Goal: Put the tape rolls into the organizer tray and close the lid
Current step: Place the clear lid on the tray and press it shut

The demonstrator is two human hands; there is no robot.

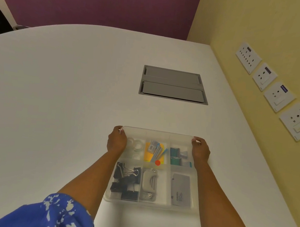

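A clear plastic organizer tray (150,205) lies on the white table near its front edge, and a translucent lid (157,135) covers it. Clear tape rolls (136,145) sit in the far-left compartment, seen through the lid. My left hand (116,140) grips the lid's far-left corner, fingers curled over the edge. At the far-right corner my right hand (200,149) holds the lid the same way. The other compartments hold black binder clips (125,180), a hole punch (148,183), sticky notes, green clips and a grey case (181,189).
A grey recessed cable hatch (173,84) is set into the table beyond the tray. A yellow wall with several socket plates (279,94) runs along the table's right edge. The table (54,104) stretches far to the left.
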